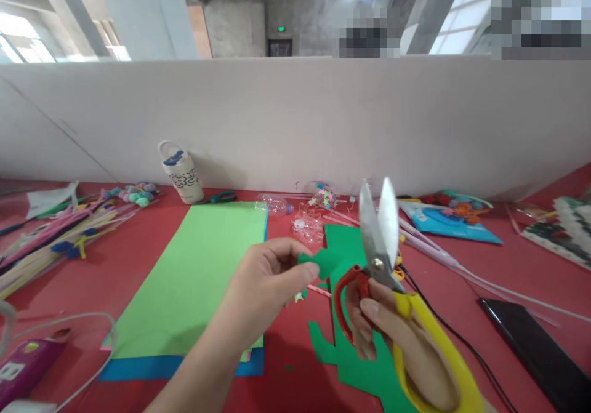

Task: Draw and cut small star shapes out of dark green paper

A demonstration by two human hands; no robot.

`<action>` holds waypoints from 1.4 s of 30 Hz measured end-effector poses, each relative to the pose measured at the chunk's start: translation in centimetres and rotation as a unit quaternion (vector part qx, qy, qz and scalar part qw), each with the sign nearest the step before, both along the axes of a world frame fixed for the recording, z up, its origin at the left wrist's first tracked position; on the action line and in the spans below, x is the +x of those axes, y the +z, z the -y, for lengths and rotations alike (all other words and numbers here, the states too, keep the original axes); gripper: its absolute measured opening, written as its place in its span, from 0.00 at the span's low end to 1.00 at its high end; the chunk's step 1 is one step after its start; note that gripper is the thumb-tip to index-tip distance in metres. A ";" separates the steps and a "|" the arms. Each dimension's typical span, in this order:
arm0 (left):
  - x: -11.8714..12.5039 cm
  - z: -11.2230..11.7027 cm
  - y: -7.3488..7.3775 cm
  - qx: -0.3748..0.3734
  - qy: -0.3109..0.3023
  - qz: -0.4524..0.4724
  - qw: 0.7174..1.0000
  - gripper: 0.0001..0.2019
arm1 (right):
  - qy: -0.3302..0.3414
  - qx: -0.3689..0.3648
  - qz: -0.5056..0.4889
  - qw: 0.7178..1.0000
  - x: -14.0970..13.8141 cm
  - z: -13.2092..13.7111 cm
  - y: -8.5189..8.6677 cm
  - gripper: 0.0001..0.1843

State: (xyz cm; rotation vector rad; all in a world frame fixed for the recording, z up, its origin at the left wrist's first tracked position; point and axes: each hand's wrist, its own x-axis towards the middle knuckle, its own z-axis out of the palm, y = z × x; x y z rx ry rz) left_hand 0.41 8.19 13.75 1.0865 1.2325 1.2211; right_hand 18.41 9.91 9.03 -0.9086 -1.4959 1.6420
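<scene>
My left hand [265, 280] pinches a small dark green paper cutout [323, 261] between thumb and fingers, holding it above the red table. My right hand [392, 339] grips scissors [381, 240] with a red and a yellow handle; the blades point up and are slightly apart, just right of the cutout. Under both hands lies a dark green paper sheet [351, 364] with cut edges.
A light green sheet [198, 271] lies on a blue sheet [138, 368] at centre left. Pipe cleaners [50, 240], pom-poms, a small white bag [181, 176], teal scissors [221, 197], clear plastic pieces, a black phone [540, 351] and a cable surround them. A white partition stands behind.
</scene>
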 end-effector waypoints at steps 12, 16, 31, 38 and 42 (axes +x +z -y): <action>2.7 0.0 -0.8 -0.044 -0.130 0.008 0.991 0.03 | -0.082 0.019 -0.063 0.994 0.3 0.0 1.1 0.17; 3.2 -0.2 -1.0 -0.037 -0.111 0.004 0.993 0.05 | -0.081 0.039 -0.062 0.994 0.4 0.0 0.6 0.16; -0.6 0.4 0.0 0.067 0.060 0.094 0.991 0.03 | 0.075 0.119 0.145 0.979 0.7 0.0 0.7 0.31; -0.4 0.5 0.5 0.074 0.085 0.079 0.991 0.04 | 0.099 0.130 0.185 0.969 0.5 0.3 0.4 0.34; -0.2 0.5 0.9 0.078 0.126 0.076 0.986 0.04 | 0.107 0.132 0.201 0.965 0.7 0.3 0.6 0.33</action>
